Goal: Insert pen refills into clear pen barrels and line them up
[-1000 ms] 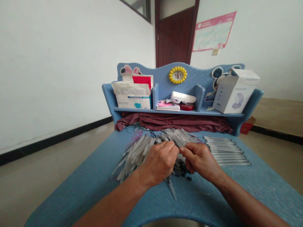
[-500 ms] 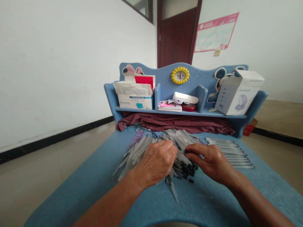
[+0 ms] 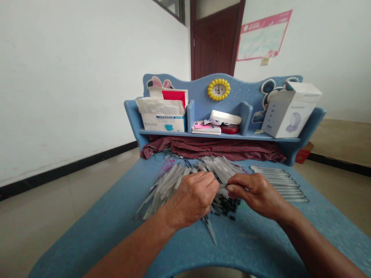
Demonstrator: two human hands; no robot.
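My left hand is closed with its knuckles up around one end of a thin translucent pen. My right hand pinches the other end between thumb and forefinger, where a dark tip shows. Only a short stretch of the pen is visible between the hands. Beneath and behind them spreads a heap of whitish translucent pen barrels. Small black pen caps lie in a cluster under the gap between my hands. To the right, beyond my right hand, several pens with dark ends lie side by side in a row.
The blue table has a raised shelf at its back. On it stand a mask box, a stack of papers, a red round tin and a white carton. A checked cloth lies beneath the shelf.
My hands stay together on the pen, with the fingers slightly closer. The whole view has shifted a little; the heap and the row look the same.
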